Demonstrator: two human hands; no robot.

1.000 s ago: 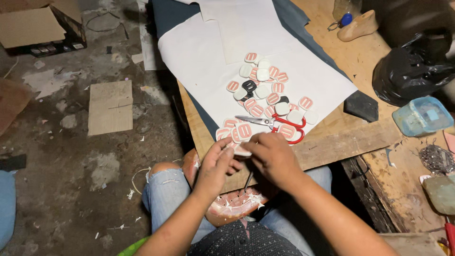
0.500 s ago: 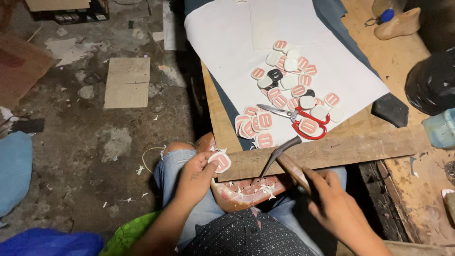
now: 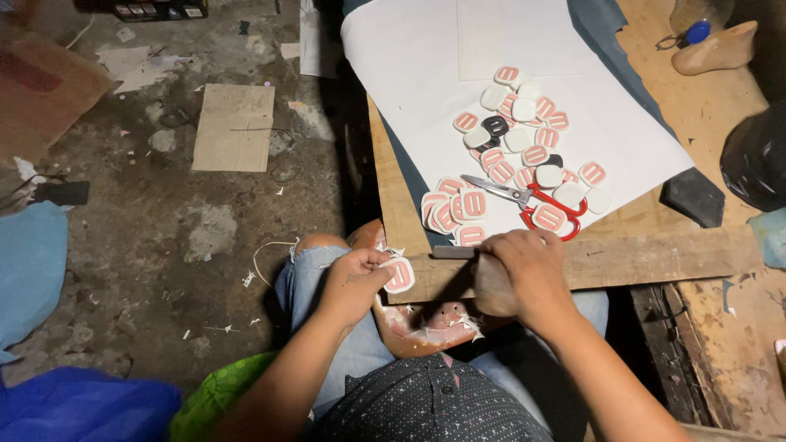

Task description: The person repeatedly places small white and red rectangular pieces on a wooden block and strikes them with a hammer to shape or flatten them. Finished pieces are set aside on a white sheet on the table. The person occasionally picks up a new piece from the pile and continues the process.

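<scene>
My left hand [image 3: 352, 282] pinches a small rounded white-and-red patch [image 3: 399, 274] over my knee, just below the edge of the wooden board [image 3: 655, 254]. To its right, my right hand [image 3: 524, 274] grips a tool [image 3: 454, 252] with a wooden handle; its dark metal end points left along the board edge toward the patch. Several more such patches [image 3: 524, 139] lie piled on white paper [image 3: 426, 74] on the board. Red-handled scissors [image 3: 532, 205] rest among them.
Trimmed scraps lie in a curved piece on my lap [image 3: 426, 323]. A black wedge [image 3: 692, 196] and a wooden shoe last [image 3: 720, 49] sit at the board's right side. Cardboard [image 3: 235, 127] and litter lie on the concrete floor to the left.
Both hands left the pile at the board edge. My left hand drew back holding one patch. My right hand took up the wooden-handled tool and brought it to the board edge.
</scene>
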